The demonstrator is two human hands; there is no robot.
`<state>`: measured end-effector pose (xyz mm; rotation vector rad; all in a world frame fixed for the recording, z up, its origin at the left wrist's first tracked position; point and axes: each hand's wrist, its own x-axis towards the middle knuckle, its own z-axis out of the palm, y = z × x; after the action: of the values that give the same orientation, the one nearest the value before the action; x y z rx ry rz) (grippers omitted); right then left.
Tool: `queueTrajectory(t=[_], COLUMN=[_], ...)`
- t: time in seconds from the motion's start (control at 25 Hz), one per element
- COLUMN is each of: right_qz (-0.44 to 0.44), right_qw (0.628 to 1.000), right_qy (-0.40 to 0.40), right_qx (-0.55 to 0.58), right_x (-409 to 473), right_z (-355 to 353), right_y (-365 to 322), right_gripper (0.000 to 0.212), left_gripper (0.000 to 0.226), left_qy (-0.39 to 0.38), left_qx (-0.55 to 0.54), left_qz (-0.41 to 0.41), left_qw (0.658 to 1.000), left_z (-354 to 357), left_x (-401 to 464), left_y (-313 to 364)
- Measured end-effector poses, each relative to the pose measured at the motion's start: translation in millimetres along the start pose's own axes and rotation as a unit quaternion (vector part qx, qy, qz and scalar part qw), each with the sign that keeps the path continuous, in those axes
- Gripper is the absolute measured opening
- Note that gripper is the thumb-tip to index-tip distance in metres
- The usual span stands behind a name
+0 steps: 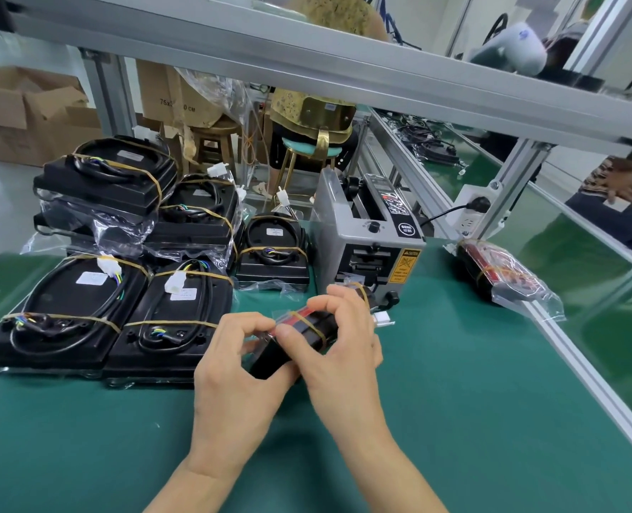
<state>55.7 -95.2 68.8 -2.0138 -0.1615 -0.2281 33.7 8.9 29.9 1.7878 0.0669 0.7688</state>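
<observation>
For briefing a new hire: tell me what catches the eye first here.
At centre, the left hand and right hand grip a black-and-red unit in a clear bag. Left of them lie stacks of black units bound with rubber bands; behind stands a grey tape dispenser.

Tape dispenser (368,231), banded black units (173,309), stool (216,142)

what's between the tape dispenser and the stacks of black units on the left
A lone black unit, cable banded on top, lying on a clear bag on the green mat; head view shows it.
</observation>
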Motion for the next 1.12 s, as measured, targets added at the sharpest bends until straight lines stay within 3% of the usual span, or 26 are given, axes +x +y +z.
queueTrajectory(t=[0.2, 0.32, 0.4, 0.48, 0.56, 0.64, 0.72, 0.8, 0.88, 1.12], right_qz=[0.016, 0.111, 0.142, 0.126, 0.116, 0.117, 0.133, 0.143, 0.155, 0.218], right_qw=[0.995, 0.983, 0.966, 0.965, 0.961, 0.955, 0.969, 0.984, 0.980, 0.955], right_qy=[0.102, -0.059, -0.148, -0.161, -0.169, -0.183, -0.118, 0.014, 0.090, 0.157], right_qx=[0.006, 0.131, 0.156, 0.162, 0.187, 0.200, 0.171, 0.109, 0.089, 0.128], right_x=[23, 39, 46, 51, 54, 58, 65, 80, 94, 120], right_z=[-25, -58, -67, -68, -70, -72, -71, -67, -60, -42], right_y=[19, 39, 52, 58, 62, 64, 67, 69, 66, 55], right_gripper=[0.028, 0.037, 0.036, 0.030, 0.030, 0.030, 0.019, 0.023, 0.024, 0.025], left_gripper=[0.049, 0.053, 0.048, 0.038, 0.039, 0.046, 0.046, 0.047, 0.048, 0.047], left_qy=[-0.041, -0.090, -0.120, -0.131, -0.173, -0.265, -0.307, -0.301, -0.292, -0.275], left_qx=[-0.065, -0.101, -0.058, 0.098, 0.207, 0.276, 0.318, 0.313, 0.298, 0.302], left_qz=[-0.011, -0.050, -0.066, 0.041, 0.167, 0.211, 0.178, 0.130, 0.106, 0.106], left_qw=[0.997, 0.989, 0.989, 0.986, 0.948, 0.899, 0.879, 0.891, 0.903, 0.907], left_z=[-16, -34, -41, -37, -20, 3, 20, 23, 23, 24], left_x=[8, 20, 29, 37, 46, 54, 58, 62, 62, 56], left_y=[-11, -14, -7, 10, 31, 45, 48, 41, 37, 36])
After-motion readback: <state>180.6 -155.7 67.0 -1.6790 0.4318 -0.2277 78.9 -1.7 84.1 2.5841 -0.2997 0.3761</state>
